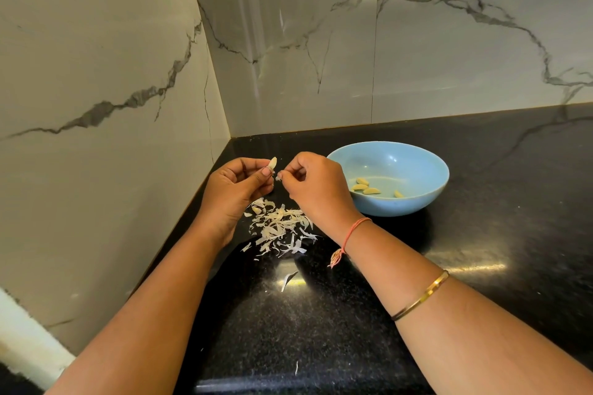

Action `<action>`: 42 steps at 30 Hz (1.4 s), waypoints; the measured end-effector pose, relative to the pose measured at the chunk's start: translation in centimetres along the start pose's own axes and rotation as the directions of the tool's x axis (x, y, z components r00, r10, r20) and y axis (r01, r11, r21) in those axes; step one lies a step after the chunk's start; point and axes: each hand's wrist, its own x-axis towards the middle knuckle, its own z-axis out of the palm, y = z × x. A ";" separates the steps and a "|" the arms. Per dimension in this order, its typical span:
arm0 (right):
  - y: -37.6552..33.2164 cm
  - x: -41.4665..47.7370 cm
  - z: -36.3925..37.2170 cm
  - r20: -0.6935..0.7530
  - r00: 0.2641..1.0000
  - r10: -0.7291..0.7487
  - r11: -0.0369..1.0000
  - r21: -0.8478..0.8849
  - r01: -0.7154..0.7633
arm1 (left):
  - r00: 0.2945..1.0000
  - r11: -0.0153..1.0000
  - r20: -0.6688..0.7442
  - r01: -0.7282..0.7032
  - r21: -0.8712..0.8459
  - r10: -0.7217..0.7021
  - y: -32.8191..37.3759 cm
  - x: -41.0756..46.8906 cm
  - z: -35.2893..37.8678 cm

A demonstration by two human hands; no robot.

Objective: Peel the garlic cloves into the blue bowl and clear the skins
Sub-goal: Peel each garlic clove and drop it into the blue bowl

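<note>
Garlic clove (273,163) pinched in left hand (236,189) above the skin pile (279,228) so scraps drop there, right hand (313,184) pinching a skin flake off it, blue bowl (414,199) just beside holding peeled cloves (365,187), on glossy black surface (321,314) in marble-walled corner.

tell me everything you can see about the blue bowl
The round pale-blue bowl looks like glazed ceramic, smooth and glossy, with a plain rim. It stands upright on the black speckled countertop, near the marble-look wall, just right of the right hand, which hides part of its left rim. Four peeled yellowish garlic cloves lie loose on its bottom.
</note>
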 end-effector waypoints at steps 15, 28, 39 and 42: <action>-0.1 0.2 0.1 -0.025 0.995 0.099 0.945 0.317 -0.086 | 0.998 1.000 0.067 0.002 0.020 -0.003 0.3 -0.4 0.1; -0.4 0.2 0.0 0.093 0.974 0.205 0.802 0.554 -0.222 | 0.979 0.947 0.114 0.193 -0.259 -0.168 0.6 -0.4 0.3; -0.6 0.3 -0.1 0.214 0.938 0.273 0.582 0.740 -0.338 | 0.963 0.891 0.142 0.267 -0.368 -0.230 0.5 -0.2 0.3; -0.7 0.3 -0.2 0.242 0.927 0.288 0.547 0.753 -0.367 | 0.965 0.890 0.121 0.262 -0.373 -0.234 0.5 -0.1 0.2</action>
